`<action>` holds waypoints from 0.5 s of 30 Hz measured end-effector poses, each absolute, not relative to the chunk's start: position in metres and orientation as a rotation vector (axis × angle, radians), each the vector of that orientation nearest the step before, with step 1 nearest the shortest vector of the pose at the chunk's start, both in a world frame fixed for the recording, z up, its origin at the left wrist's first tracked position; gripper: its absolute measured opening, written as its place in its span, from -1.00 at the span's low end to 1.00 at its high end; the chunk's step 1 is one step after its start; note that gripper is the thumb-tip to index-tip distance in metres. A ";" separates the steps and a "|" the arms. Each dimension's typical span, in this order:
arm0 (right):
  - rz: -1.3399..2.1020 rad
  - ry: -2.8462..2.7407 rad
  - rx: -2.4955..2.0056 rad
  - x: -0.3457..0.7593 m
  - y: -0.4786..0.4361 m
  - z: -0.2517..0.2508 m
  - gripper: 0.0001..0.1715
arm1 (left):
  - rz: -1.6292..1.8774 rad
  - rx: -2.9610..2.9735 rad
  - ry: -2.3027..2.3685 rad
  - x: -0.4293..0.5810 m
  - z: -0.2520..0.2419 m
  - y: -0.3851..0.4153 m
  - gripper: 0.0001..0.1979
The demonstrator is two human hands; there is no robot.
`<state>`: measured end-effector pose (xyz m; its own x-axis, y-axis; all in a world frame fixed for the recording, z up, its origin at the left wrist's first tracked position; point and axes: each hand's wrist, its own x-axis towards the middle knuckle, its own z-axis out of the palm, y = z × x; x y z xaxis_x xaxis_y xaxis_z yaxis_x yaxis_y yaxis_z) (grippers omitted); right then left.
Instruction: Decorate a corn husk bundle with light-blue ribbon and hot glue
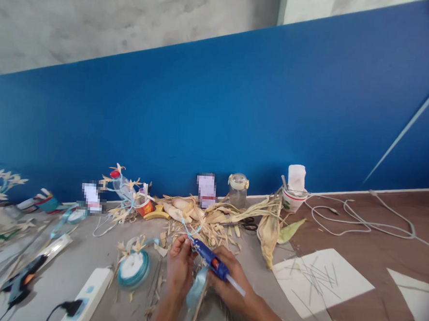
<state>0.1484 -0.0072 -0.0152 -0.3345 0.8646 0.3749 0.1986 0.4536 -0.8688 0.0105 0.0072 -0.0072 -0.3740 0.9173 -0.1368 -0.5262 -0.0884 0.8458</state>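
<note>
My right hand [231, 280] is wrapped round a blue glue gun [210, 260] with an orange trigger and a white glue stick [236, 285] poking out of its back. Its nozzle points left toward my left hand [179, 266], which pinches a thin light-blue ribbon strand [188, 233] and a small dried husk piece. A wider light-blue ribbon [196, 288] hangs below between my hands. Just left lies a spool of light-blue ribbon [134, 268].
Dried corn husks [229, 214] pile along the blue partition, with a glass jar [238, 190], a paper cup [292, 198], scissors [249, 224] and white cables [356, 218]. A white power strip [86, 295] and a second glue gun [20, 282] lie left. White paper with several thin sticks [322, 276] lies right.
</note>
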 end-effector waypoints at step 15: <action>0.973 -1.742 -0.877 0.150 -0.006 -0.015 -0.95 | 1.665 0.494 1.008 0.010 -0.007 0.007 -0.75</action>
